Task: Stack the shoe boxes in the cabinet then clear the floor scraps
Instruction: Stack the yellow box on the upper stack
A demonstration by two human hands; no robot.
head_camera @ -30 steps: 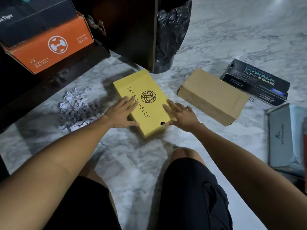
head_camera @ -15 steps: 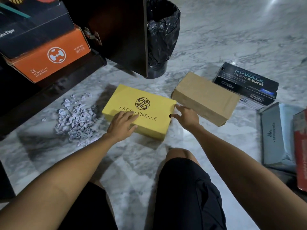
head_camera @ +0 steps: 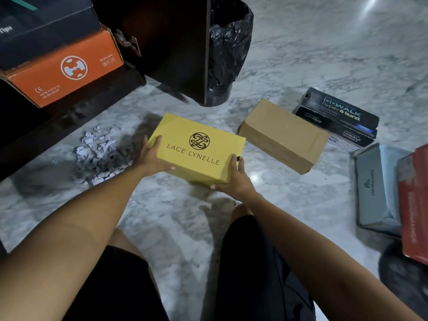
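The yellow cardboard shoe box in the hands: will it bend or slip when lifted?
The yellow cardboard shoe box probably stays stiff: its edges look straight and its lid flat. It seems unlikely to slip, since the left hand and right hand clamp opposite ends. Its weight cannot be judged.

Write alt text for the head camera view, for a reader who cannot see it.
Both hands, left hand and right hand, grip the ends of a yellow box above a marble floor. Paper scraps lie to its left below an open cabinet holding an orange box; a brown box, other boxes and a lined bin sit beyond.
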